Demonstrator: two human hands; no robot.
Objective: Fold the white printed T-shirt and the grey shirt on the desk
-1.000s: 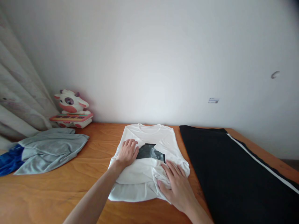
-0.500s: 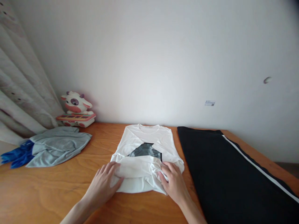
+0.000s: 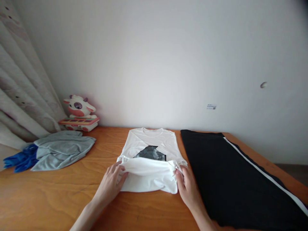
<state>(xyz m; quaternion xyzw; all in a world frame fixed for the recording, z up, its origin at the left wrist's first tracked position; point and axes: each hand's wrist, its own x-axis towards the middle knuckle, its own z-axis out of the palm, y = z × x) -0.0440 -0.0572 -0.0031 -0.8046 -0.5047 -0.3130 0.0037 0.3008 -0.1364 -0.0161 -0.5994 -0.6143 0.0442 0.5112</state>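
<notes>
A white shirt (image 3: 146,183) with a dark grey print lies on the wooden table, its neckline toward the wall. Its lower part is doubled over, and the fold covers the bottom of the print. My left hand (image 3: 113,178) pinches the left end of this fold between thumb and fingers. At the right end, my right hand (image 3: 186,183) grips a bunched bit of the same cloth. Between the two hands the folded edge is drawn fairly straight.
Black trousers (image 3: 223,179) with a white side stripe lie along the right. At the left are a grey cloth (image 3: 64,149) and a blue cloth (image 3: 24,157). A cow toy with a keyboard (image 3: 80,114) stands by the wall (image 3: 154,64), near the curtain (image 3: 21,80).
My right hand has moved outward to the right with the bunched cloth. The folded edge is now straighter and pulled wider. My left hand has shifted slightly and closed on the cloth.
</notes>
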